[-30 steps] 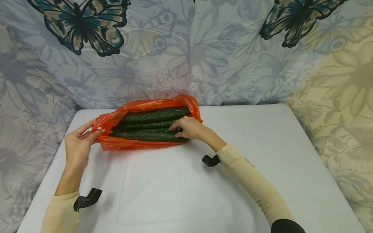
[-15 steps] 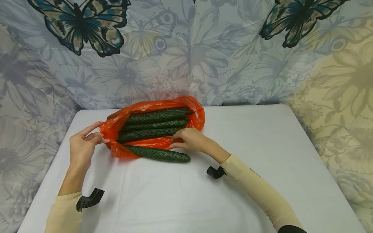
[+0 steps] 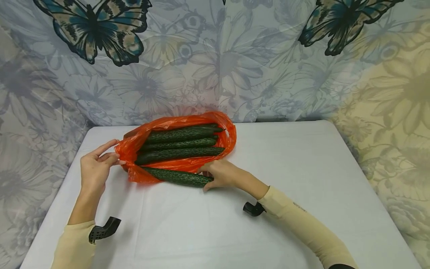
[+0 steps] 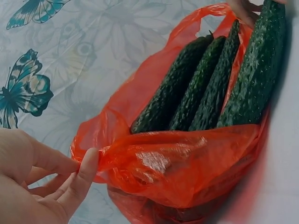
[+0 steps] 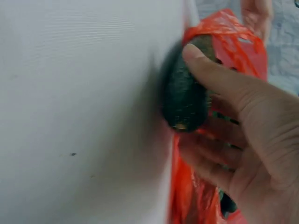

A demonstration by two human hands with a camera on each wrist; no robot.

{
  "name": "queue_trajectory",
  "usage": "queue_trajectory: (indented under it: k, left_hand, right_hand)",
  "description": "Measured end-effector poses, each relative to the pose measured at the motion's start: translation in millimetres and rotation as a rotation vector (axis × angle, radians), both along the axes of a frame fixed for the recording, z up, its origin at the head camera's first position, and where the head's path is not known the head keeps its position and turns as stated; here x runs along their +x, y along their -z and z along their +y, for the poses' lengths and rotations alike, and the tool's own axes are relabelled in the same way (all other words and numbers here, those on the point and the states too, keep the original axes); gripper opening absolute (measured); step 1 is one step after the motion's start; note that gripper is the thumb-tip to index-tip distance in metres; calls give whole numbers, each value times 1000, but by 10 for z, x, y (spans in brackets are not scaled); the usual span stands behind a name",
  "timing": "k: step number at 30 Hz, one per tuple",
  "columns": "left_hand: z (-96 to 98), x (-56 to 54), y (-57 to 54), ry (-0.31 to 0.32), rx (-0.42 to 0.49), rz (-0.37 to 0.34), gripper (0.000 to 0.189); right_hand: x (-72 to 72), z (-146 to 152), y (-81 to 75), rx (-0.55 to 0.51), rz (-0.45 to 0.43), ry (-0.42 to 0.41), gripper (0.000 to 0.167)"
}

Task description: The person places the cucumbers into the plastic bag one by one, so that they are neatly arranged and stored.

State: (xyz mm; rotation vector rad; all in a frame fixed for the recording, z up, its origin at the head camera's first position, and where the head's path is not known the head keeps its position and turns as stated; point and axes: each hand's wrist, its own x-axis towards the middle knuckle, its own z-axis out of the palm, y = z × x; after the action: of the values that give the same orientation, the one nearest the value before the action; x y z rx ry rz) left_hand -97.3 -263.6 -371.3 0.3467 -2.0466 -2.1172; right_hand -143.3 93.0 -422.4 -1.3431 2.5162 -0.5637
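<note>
An orange-red plastic bag (image 3: 196, 119) lies gaping on the white table, with three dark green cucumbers (image 3: 181, 144) side by side inside it. A fourth cucumber (image 3: 178, 178) lies along the bag's near side, its left end still under the plastic. My right hand (image 3: 223, 173) grips this cucumber's right end; in the right wrist view the thumb is on one side of the cucumber (image 5: 183, 100) and the fingers are on the other. At the bag's left end, my left hand (image 3: 95, 168) pinches the gathered plastic, as the left wrist view shows with thumb and forefinger.
The white tablecloth (image 3: 188, 228) spreads in front of the bag and to its right. A patterned fabric backdrop (image 3: 235, 74) with butterflies stands right behind the table's back edge. Black wrist mounts (image 3: 105, 228) project from both sleeves.
The front cucumber came out over the bag's near edge onto the table. The bag shifted slightly right and opened wider. My right hand let go, then moved nearer and took the cucumber's right end.
</note>
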Motion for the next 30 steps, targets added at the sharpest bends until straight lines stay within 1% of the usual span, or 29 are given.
queue_trajectory:
  k: [3,6,10,12,16,18,21,24,27,30]
  left_hand:
    - [3,-7,3,-1,13,9,47]
    - [0,-4,3,-6,17,13,47]
    - [-25,5,-1,-31,-12,0,45]
    - [-36,8,2,-47,-15,-6,45]
    - [-41,5,7,-53,3,-7,46]
    - [-42,2,3,-49,11,-6,46]
    - [-56,-2,-26,-45,16,9,46]
    - [-62,-9,-82,-33,77,48,45]
    - [-53,-11,-167,-15,134,96,44]
    - [-44,-27,-235,-22,135,110,43]
  right_hand:
    - [-4,-21,-32,59,0,7,49]
    - [-64,-19,-124,78,67,26,42]
    - [-219,8,-251,46,166,65,38]
    - [-309,14,-269,15,201,95,37]
    - [-449,24,-201,-3,220,149,35]
    - [-475,34,-150,-5,214,171,35]
    - [-475,54,-83,-16,216,192,35]
    - [-459,65,-44,-16,234,184,32]
    - [-450,78,-2,20,255,154,26]
    - [-445,113,54,19,244,137,20]
